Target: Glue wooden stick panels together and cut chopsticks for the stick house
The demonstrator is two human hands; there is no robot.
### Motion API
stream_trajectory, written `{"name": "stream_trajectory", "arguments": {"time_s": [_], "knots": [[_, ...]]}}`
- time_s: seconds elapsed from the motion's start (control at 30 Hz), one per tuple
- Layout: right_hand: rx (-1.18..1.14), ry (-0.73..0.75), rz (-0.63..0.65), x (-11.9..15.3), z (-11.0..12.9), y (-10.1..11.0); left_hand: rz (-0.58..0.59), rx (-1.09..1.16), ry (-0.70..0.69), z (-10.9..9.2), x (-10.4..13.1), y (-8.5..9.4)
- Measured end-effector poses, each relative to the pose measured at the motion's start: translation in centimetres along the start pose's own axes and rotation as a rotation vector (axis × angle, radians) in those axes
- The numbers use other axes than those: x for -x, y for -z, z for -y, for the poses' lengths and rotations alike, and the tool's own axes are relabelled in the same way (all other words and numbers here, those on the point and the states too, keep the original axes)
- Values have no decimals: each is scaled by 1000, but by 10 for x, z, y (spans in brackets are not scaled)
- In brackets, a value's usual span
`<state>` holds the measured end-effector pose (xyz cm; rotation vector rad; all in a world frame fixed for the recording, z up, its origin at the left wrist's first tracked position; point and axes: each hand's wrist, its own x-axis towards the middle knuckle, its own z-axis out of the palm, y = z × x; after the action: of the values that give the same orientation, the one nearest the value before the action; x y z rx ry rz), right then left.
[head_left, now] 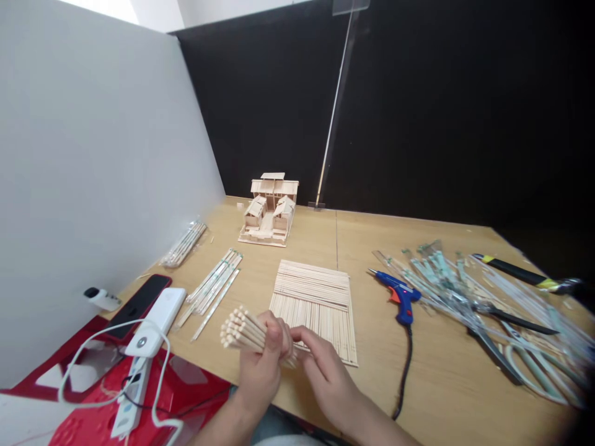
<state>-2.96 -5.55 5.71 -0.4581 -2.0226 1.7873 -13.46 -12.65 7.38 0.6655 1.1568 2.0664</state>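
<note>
My left hand is closed round a bundle of round wooden chopsticks, their blunt ends fanned toward the upper left. At the bundle's thinner lower end, my right hand has its fingers curled close against the left one; part of its grip is hidden. Just behind both hands lies a flat panel of wooden sticks, with crosswise sticks over its far part. To the right a blue glue gun rests on its side, a small red light showing.
A stick-built model house stands at the back. Wrapped chopsticks and another bagged bundle lie left, near a phone and white power bank. Torn wrappers, scissors and a cutter crowd the right.
</note>
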Motion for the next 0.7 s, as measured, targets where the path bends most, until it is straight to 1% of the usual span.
{"name": "stream_trajectory", "arguments": {"time_s": [0.07,0.13,0.23,0.33,0.4,0.43,0.5,0.53,0.57,0.6,0.63,0.67,0.7], "knots": [[85,15,86,1,4,5,-40,-62,26,8,-1,2],[99,-1,125,0,2,5,-39,-117,55,13,-1,0],[61,-29,103,-2,-9,-3,14,-188,73,12,-3,-6],[56,-20,34,-2,-21,-7,76,-202,118,5,-9,-13],[119,21,4,-4,-22,-1,133,-199,131,3,-18,-14],[166,40,-3,-7,-20,7,168,-202,127,3,-23,-14],[284,45,-46,-19,-14,31,222,-231,116,5,-33,-9],[353,27,-103,-28,-11,48,226,-265,114,7,-36,-6],[445,-9,-209,-39,-9,68,212,-315,113,9,-39,-1],[576,-70,-286,-52,-7,90,184,-373,109,11,-41,4],[731,-153,-337,-66,-7,113,152,-431,107,12,-41,10],[879,-254,-364,-79,-9,136,119,-484,102,12,-40,16],[1006,-359,-361,-93,-12,158,93,-530,97,13,-38,22]]}}
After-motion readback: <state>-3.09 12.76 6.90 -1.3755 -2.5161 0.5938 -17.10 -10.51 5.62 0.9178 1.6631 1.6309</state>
